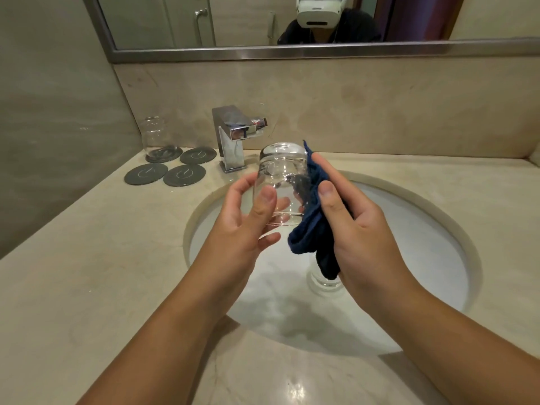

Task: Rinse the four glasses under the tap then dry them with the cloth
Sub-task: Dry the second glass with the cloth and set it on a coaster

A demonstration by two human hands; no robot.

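My left hand [248,217] holds a clear glass [280,173] upside down over the sink, base up, thumb on its near side. My right hand [353,217] grips a dark blue cloth [312,229] and presses it against the right side of that glass. A second clear glass [156,135] stands upside down on a coaster at the back left. Another glass [325,280] sits in the sink basin, partly hidden by the cloth. The chrome tap [236,135] stands behind the held glass with no water running.
Three bare dark round coasters [184,175] lie left of the tap on the beige stone counter [87,273]. The white oval sink [409,229] fills the middle. A mirror [263,21] hangs above the backsplash and a wall closes the left side.
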